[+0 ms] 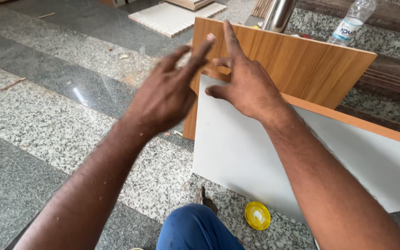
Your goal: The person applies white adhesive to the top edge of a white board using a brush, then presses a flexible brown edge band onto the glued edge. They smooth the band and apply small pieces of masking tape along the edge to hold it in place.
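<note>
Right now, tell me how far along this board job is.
Done: the wood board stands upright against the white panel. In hand: nothing; the left hand and right hand hover open before the boards. Left: nothing visibly fastens them; a yellow lid lies on the floor.

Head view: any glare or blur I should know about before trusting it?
Head view: daylight is even; a bright glare streak sits on the polished granite floor; the left hand has slightly motion-blurred fingertips, the right hand is sharper; the wood-grain panel and white board read clearly.

Carpentry worksite, laminate boards (297,62), granite floor (47,120)
</note>
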The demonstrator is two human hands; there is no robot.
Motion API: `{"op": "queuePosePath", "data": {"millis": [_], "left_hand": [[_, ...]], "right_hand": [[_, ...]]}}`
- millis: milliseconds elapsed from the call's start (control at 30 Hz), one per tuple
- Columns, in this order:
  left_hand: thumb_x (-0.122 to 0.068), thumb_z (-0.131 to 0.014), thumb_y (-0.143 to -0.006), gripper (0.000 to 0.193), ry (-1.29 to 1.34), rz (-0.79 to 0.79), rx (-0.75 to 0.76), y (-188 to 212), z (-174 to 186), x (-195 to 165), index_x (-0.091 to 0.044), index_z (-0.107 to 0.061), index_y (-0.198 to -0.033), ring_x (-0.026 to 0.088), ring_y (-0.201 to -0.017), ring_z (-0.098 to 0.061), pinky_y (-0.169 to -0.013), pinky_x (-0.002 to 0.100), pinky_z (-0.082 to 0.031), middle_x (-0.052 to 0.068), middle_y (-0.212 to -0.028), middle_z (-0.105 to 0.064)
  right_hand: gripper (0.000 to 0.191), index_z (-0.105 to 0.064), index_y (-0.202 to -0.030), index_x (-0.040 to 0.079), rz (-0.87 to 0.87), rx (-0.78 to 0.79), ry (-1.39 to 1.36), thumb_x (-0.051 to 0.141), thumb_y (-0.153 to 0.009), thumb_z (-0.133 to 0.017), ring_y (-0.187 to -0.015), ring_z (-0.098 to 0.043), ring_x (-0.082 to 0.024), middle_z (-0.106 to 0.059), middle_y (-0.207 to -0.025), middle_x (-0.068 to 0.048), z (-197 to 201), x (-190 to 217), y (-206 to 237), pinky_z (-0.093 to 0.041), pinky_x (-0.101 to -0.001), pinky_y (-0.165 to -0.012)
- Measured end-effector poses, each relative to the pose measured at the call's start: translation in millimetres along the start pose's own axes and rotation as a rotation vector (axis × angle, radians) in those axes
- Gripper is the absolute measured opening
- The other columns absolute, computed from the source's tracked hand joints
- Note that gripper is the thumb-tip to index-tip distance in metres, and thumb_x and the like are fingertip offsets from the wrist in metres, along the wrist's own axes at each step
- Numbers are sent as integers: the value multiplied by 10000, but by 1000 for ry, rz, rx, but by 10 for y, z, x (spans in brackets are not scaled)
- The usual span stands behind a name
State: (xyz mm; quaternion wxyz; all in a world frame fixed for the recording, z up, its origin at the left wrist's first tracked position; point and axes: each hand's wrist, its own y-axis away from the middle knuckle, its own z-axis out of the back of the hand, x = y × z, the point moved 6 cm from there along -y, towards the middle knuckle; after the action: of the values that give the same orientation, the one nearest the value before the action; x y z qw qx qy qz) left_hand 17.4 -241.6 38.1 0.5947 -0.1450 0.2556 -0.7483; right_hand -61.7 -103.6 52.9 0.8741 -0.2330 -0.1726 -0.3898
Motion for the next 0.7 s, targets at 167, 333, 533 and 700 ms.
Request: {"op": "queuePosePath", "data": {"millis": [167, 333, 533, 700], "left_hand": [[-101, -484, -945, 856, -65, -13, 93, -76, -120, -156, -177, 40, -1619, 335, -1502, -319, -1258, 549, -155, 195, -1350, -644], [-89, -459, -999, 802, -298, 25, 213, -339, -185, -104, -74, 59, -1612, 358, -1443, -389, -1214, 578, -194, 240, -1260, -666], [-233, -607, -995, 567, 641, 619, -76, -201, -258, 222, -110, -409, -1512, 237, -1005, -754, -930, 421, -590, 164, -1115, -759], [-198, -753, -916, 495, 607, 605, -277, -232, -233, 49, -104, -581, -1370, 181, -887, -745, -777, 380, -625, 101, -1013, -757]], "right_hand": [[1285, 164, -1583, 207, 16, -31, -75, 217, -812, -864, -1358, -538, -354, -494, -1547, -142, 36, -23, -16, -409, -561, -1143], [1243, 133, -1600, 191, 20, -31, -98, 177, -829, -842, -1275, -629, -344, -470, -1560, -193, 46, -52, -10, -530, -525, -1051], [931, -97, -1630, 132, 93, -8, -357, 141, -943, -726, -1169, -730, -285, -507, -1508, -207, 155, 8, 97, -625, -425, -921], [688, -494, -1499, 159, 88, -70, -110, 174, -870, -771, -1075, -731, -240, -729, -1233, -144, 334, -95, 359, -588, -365, -934]]}}
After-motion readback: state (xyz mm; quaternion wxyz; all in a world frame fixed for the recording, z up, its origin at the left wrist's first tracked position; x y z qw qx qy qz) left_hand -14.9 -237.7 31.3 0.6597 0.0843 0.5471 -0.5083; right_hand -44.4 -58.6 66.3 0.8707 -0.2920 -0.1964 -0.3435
